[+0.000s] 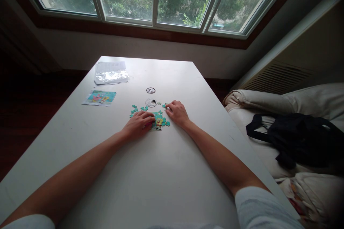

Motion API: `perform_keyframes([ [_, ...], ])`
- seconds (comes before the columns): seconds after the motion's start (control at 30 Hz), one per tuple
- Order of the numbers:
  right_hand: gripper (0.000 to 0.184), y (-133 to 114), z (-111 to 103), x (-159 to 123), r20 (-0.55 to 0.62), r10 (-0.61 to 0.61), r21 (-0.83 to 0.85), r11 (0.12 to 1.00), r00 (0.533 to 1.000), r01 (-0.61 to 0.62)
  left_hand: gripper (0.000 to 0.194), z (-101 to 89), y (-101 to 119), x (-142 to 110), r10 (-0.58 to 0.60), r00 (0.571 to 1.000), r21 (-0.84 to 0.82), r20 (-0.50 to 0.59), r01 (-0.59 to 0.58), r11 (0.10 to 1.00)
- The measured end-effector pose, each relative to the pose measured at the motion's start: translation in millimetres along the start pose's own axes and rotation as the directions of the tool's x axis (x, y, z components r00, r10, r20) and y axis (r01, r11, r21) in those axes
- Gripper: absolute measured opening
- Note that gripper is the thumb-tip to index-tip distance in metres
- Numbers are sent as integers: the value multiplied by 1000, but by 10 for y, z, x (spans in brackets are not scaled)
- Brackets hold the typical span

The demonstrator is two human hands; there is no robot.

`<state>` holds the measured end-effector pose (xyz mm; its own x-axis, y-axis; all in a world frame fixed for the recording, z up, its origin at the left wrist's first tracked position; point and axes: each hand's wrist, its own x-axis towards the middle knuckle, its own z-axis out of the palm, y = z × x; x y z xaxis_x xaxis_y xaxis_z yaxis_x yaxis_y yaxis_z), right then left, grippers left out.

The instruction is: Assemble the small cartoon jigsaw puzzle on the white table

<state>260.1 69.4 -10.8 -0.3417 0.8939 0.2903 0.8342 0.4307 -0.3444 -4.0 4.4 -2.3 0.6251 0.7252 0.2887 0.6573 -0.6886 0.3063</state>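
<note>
A partly assembled jigsaw puzzle (159, 123) with a yellow cartoon figure on turquoise lies on the white table. My left hand (139, 123) rests over its left side, fingers laid flat across it, hiding that part. My right hand (177, 112) is just right of the puzzle, with thumb and index finger closed at a small turquoise puzzle piece (164, 106). Several loose puzzle pieces (134, 108) lie beyond my left hand. Another pale piece (159, 103) sits between the hands, beside a round silver-grey disc (151, 102).
Farther back is a second round disc (151, 90). To the left lie a cartoon picture sheet (100, 97) and papers with a clear plastic bag (111, 72). Right of the white table (150, 182), a dark bag (298, 137) rests on a pale couch (260, 98). Windows stand beyond.
</note>
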Motion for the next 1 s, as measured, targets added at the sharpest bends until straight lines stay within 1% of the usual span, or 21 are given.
perform_keyframes([
  [0.23,20,20,10,1,4,35,4,999,999,-35,31,-2,-4,2,4,1000,-10,-13,-4,1000],
  [0.47,13,22,11,18,37,19,39,999,999,-21,30,-6,-4,3,4,1000,-8,-6,-4,1000],
  [0.63,23,14,17,15,41,14,40,999,999,-16,30,-2,-9,-1,2,1000,4,4,-2,1000],
  [0.77,26,0,22,4,26,-4,24,1000,1000,3,30,1,-7,-2,-1,1000,3,0,1,1000],
  [1.0,20,-13,9,0,41,-5,1,1000,999,5,30,-7,4,0,1,1000,2,0,-1,1000],
])
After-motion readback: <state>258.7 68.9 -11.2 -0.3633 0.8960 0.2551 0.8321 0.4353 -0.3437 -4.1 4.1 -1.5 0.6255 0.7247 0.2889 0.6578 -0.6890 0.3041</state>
